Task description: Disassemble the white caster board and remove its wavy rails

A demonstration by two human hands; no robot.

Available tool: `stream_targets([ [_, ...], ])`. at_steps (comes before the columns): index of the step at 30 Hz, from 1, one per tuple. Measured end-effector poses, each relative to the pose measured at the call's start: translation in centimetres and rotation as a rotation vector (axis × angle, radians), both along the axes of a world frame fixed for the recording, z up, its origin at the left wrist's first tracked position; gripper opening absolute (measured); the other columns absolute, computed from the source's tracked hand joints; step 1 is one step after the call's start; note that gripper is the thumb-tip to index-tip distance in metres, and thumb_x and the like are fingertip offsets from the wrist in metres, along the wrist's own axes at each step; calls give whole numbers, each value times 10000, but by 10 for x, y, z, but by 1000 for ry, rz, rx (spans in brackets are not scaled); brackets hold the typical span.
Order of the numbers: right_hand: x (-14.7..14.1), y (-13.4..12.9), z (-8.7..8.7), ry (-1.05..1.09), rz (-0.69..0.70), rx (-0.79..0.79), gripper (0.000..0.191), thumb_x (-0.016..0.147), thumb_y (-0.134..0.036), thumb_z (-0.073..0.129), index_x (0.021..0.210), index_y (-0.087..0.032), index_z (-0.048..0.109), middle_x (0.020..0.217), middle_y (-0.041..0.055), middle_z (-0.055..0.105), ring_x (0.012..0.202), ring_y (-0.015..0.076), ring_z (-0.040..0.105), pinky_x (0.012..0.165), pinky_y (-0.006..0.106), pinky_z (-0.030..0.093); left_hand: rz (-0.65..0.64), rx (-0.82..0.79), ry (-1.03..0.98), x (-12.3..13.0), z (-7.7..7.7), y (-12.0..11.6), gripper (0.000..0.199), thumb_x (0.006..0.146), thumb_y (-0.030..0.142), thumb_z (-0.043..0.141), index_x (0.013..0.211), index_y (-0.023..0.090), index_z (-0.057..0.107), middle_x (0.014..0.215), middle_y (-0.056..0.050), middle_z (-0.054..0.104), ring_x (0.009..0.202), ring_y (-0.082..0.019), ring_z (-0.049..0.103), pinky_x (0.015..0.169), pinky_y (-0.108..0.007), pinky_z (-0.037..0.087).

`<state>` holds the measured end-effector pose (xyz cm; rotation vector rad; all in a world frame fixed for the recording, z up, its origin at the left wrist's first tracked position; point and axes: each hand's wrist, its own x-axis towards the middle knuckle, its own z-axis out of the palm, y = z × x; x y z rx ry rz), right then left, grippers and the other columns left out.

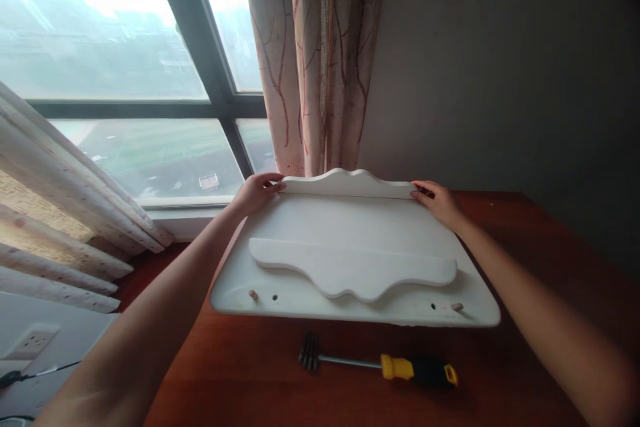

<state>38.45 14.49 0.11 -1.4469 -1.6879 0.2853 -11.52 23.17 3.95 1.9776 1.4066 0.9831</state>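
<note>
A white board [310,220] with rounded corners lies on the table. At its far edge a wavy-topped white panel [345,183] stands upright. My left hand [265,188] pinches the panel's left end, and my right hand [434,199] pinches its right end. A second wavy white panel [350,270] lies flat across the near part of the board. Two wooden dowels, a left dowel [253,295] and a right dowel [457,307], stick up near the front edge, each beside a small dark hole.
In front of the board, a yellow-and-black screwdriver [400,369] lies on the reddish-brown table [240,373], with several dark screws [310,352] by its tip. Curtains [320,67] and a window [125,60] are behind; a socket [35,341] is at lower left.
</note>
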Motion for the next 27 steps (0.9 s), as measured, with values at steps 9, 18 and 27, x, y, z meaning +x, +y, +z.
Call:
stream_targets([
  [9,-4,-4,1,66,-43,67,447,851,-589,649,1122,-249,756,1092,71,724,893,233,646,803,378,530,44,115,-125,4,-5,-4,593,738,605,727,1116,151,779,733,-28,642,643,-138,489,640,-270,410],
  [18,-14,-23,16,34,-26,37,399,817,-549,713,1091,-265,776,1082,63,743,896,246,650,799,382,549,26,121,-155,-7,7,-20,531,716,561,756,1060,159,791,652,-3,563,596,-121,428,600,-269,371],
  [27,-11,-77,33,-260,7,73,231,828,-380,670,1005,-306,797,1031,43,779,978,300,659,876,456,547,-116,185,38,-13,7,-54,423,780,519,721,1053,204,792,854,-54,726,627,-139,532,582,-261,439],
])
